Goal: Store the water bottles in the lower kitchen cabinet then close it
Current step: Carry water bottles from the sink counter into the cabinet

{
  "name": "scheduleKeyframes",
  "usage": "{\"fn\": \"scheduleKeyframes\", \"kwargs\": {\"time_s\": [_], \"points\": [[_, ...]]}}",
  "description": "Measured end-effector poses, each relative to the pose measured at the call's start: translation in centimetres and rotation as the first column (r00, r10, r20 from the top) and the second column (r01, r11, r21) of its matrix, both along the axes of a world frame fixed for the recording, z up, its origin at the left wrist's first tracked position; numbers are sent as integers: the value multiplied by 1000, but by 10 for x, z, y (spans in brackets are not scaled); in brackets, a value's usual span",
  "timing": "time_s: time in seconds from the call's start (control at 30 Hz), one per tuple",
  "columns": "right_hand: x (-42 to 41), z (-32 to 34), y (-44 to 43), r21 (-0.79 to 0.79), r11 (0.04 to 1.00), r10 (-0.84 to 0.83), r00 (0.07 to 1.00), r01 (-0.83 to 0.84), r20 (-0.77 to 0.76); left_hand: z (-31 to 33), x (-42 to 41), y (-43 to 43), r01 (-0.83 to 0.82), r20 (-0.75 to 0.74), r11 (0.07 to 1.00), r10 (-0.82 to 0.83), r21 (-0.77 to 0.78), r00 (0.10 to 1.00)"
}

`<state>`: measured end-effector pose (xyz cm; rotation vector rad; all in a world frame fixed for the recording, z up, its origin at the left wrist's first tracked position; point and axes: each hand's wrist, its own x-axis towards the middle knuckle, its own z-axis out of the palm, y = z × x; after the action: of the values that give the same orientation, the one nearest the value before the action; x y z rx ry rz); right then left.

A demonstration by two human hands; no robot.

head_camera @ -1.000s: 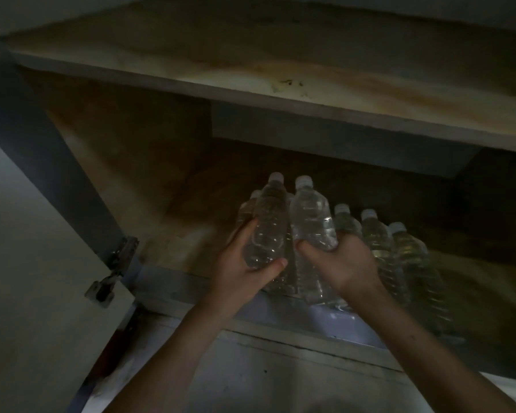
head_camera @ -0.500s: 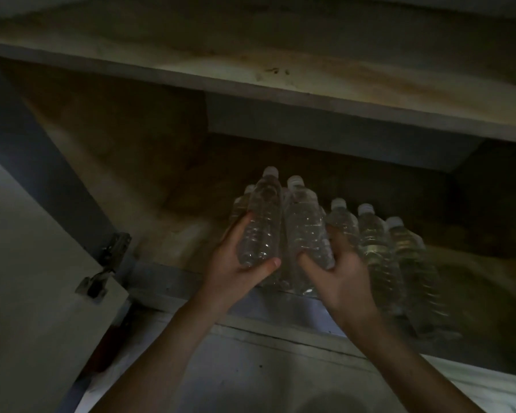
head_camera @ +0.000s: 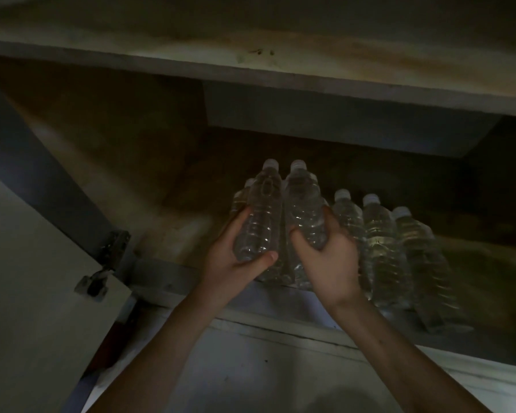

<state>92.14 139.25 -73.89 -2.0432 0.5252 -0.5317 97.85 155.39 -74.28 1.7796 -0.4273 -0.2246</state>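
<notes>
Inside the dim lower cabinet (head_camera: 167,278) my left hand (head_camera: 230,263) grips a clear water bottle (head_camera: 261,213) with a white cap, thumb across its lower body. Just to its right my right hand (head_camera: 329,260) grips a second clear bottle (head_camera: 306,204). Both bottles tilt away from me, above others standing beneath them. A row of three more capped bottles (head_camera: 382,242) stands upright on the cabinet floor, touching my right hand's side. One further bottle (head_camera: 240,195) peeks out behind my left hand.
The cabinet door (head_camera: 36,293) hangs open at the left, its hinge (head_camera: 102,263) visible. A wooden shelf (head_camera: 251,64) runs overhead. The cabinet floor left of the bottles (head_camera: 173,228) is bare wood. A pale floor (head_camera: 251,368) lies in front of the sill.
Both hands have pushed the two held bottles slightly deeper into the cabinet, and my right hand's grip has slid lower on its bottle. The standing row has not moved.
</notes>
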Motion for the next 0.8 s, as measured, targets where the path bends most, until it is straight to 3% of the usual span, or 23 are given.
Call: {"fn": "scheduleKeyframes", "kwargs": {"time_s": [0.13,0.27,0.43,0.63,0.8], "points": [[-10,-2,-1,-48,999,-10,995,6,-95,7,-5,10,12,43,996,-16,92,999],[-54,16,7,-333,943,-68,990,22,-127,23,-31,34,-79,244,920,-18,384,970],[-124,44,22,-506,853,11,974,-127,-227,50,-103,59,-79,359,849,-135,522,923],[-211,127,44,-459,845,60,902,-274,-428,128,-186,87,77,224,751,-291,656,930],[-261,230,60,-406,874,60,889,-266,-454,238,-221,96,145,189,690,-384,709,904]]}}
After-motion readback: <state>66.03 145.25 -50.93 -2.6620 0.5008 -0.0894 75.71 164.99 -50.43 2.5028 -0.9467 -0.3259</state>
